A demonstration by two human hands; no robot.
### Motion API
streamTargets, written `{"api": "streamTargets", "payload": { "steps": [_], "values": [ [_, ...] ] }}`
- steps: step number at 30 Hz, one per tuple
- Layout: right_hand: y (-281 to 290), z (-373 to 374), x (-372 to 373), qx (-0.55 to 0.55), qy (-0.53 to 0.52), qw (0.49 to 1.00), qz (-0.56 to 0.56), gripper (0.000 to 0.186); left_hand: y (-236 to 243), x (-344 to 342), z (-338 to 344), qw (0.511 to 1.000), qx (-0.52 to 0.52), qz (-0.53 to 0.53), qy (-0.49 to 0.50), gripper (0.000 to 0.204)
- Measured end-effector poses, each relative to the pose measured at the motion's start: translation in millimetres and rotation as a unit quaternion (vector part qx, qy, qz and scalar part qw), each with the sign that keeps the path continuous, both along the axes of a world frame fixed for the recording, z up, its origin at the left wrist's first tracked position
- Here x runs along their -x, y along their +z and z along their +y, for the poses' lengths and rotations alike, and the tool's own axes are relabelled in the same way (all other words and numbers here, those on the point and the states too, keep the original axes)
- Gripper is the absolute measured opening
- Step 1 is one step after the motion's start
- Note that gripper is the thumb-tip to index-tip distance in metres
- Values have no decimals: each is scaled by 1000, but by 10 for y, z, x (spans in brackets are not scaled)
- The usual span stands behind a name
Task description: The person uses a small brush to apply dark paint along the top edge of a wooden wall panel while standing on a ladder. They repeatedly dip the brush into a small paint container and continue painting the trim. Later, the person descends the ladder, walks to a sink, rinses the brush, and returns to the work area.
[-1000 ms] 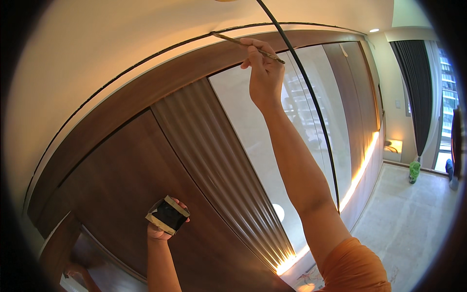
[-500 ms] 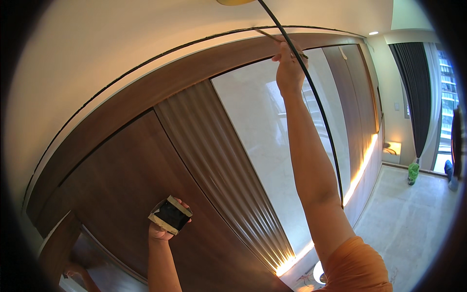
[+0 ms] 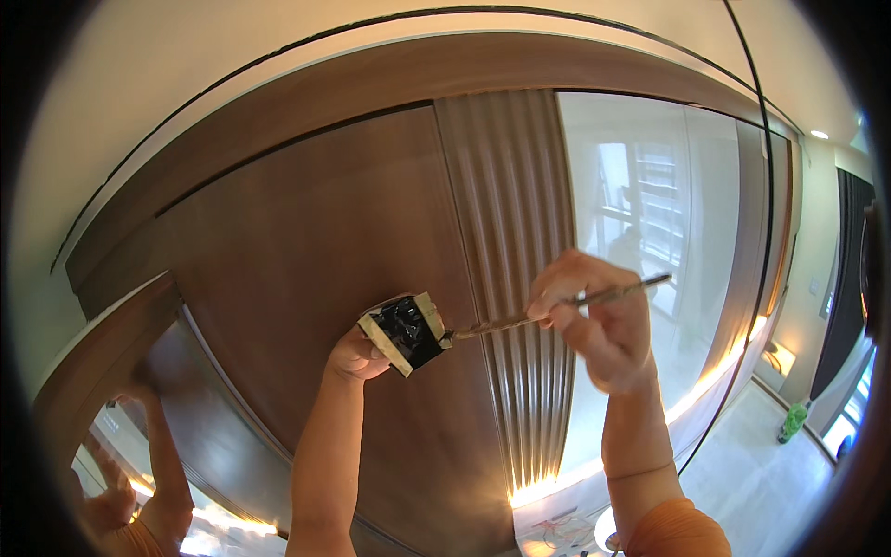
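Note:
My left hand (image 3: 353, 356) holds up a small square container (image 3: 382, 347) with pale, tape-like edges. Glossy black stuff, apparently paint, fills its middle, and my fingers wrap its underside and near side. Pinched in my right hand (image 3: 599, 316) is a thin paintbrush (image 3: 501, 325), its long handle sticking out to the right past the knuckles. The brush's dark tip is at the right edge of the container, seemingly touching it. High above both hands, a black line (image 3: 501, 10) runs along the pale ceiling near the top of the wall panelling.
Dark brown panels (image 3: 316, 232), a fluted strip (image 3: 515, 232) and a glossy white panel (image 3: 650, 186) face me. A black cable (image 3: 767, 167) hangs on the right. At lower left stands a brown-framed mirror (image 3: 121, 343). A green bag (image 3: 793, 422) sits on the floor.
My right hand has come down from the ceiling line with the paintbrush to the container. My left hand has risen and shifted right; the view has turned left.

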State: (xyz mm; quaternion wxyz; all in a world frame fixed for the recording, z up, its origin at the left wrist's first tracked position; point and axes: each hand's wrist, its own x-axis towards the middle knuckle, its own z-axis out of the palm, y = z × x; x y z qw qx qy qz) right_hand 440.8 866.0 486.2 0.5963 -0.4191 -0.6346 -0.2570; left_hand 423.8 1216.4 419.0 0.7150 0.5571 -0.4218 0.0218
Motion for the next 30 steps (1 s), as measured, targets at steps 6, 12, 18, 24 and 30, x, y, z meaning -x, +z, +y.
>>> {"api": "streamTargets", "payload": {
  "steps": [6,12,18,24,30],
  "values": [
    [77,165,167,78,-90,990,-73,13,-50,-15,81,1000,-3,21,13,92],
    [76,230,166,124,-129,979,-97,9,-45,-1,81,999,-4,40,-2,89],
    [102,221,131,131,-122,982,-60,6,-27,-11,39,999,-9,30,-5,89],
    [142,246,36,150,-50,986,55,12,13,25,-33,999,10,39,-2,89],
    [89,217,-30,147,0,987,58,10,80,66,-112,997,15,64,-32,85]
  ]
}}
